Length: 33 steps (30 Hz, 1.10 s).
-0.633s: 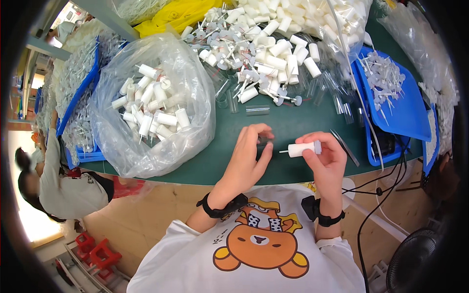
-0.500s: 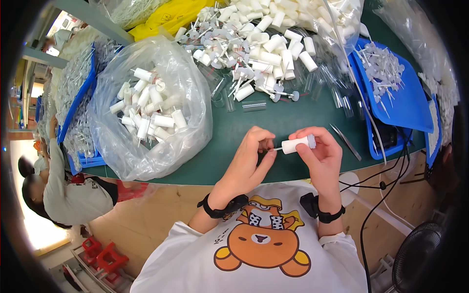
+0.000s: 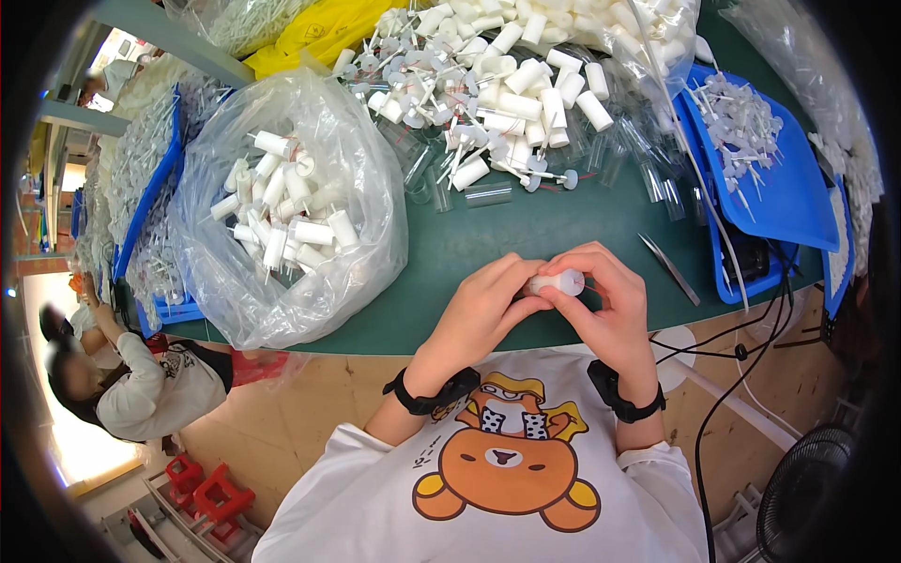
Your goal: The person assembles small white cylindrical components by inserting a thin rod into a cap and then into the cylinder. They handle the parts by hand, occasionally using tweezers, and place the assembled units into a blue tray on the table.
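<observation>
Both hands meet above the near edge of the green table, with a small white cylinder (image 3: 544, 282) between them. A pale round disc (image 3: 571, 281) caps its end, facing right, with a thin reddish wire beside it. My left hand (image 3: 477, 307) is closed around the cylinder's left end, hiding most of it. My right hand (image 3: 608, 298) grips it with the thumb below and fingers above. Metal tweezers (image 3: 669, 269) lie on the table to the right of my right hand. A clear tube (image 3: 488, 195) lies beyond the hands.
At left stands a clear plastic bag (image 3: 366, 281) of white cylinders. Beyond, loose white cylinders (image 3: 593, 111) and disc-ended stems (image 3: 422, 80) are heaped. A blue tray (image 3: 788, 211) of stems sits at right, near black cables (image 3: 774, 310). Another person (image 3: 174, 399) works at left.
The cylinder has turned so its capped end shows more. My left hand has moved right, from the thin stem onto the cylinder's left end. The person at left has shifted.
</observation>
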Tool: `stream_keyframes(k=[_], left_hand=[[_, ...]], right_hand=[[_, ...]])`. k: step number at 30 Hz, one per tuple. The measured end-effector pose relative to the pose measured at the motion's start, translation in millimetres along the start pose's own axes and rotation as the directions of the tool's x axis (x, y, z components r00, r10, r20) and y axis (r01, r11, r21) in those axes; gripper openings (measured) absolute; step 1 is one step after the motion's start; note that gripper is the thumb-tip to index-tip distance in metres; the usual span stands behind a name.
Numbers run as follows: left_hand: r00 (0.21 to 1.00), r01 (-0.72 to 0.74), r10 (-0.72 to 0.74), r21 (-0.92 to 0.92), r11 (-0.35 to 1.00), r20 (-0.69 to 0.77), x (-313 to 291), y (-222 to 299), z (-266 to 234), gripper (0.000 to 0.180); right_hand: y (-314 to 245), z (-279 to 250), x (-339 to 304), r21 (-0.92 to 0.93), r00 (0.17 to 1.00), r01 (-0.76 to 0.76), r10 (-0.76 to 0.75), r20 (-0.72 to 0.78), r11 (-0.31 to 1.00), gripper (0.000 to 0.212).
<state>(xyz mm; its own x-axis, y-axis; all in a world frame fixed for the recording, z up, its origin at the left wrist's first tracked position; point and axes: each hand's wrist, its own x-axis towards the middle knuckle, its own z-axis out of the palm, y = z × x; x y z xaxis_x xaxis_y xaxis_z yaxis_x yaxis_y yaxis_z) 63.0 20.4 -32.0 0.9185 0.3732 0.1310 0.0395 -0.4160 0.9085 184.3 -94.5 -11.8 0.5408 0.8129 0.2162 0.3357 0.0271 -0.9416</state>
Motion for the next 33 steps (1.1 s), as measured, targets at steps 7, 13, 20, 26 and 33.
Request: stream_keyframes(k=[7,13,20,26,33], left_hand=[[0.998,-0.031,0.031,0.009,0.999,0.051,-2,-4,-3,0.024],[0.999,0.025,-0.020,-0.100,0.995,0.049,-4,-5,-4,0.021],[0.994,-0.002,0.006,-0.039,0.999,0.110,-5,-4,-6,0.027],[0.996,0.061,-0.055,-0.084,0.995,0.075,-6,0,-4,0.024],[0.989,0.111,-0.100,-0.097,0.989,0.107,-4,4,-6,0.024]], right_hand=[[-4,18,-6,0.274,0.984,-0.137,0.163,-0.077,0.952,0.021],[5,21,-7,0.140,0.990,-0.087,0.101,-0.095,0.986,0.017],[10,10,-9,0.300,0.977,-0.211,0.203,0.058,0.930,0.020],[-1,10,-9,0.293,0.986,-0.164,0.169,0.010,0.942,0.030],[9,6,-11,0.362,0.996,-0.090,0.088,0.023,0.928,0.030]])
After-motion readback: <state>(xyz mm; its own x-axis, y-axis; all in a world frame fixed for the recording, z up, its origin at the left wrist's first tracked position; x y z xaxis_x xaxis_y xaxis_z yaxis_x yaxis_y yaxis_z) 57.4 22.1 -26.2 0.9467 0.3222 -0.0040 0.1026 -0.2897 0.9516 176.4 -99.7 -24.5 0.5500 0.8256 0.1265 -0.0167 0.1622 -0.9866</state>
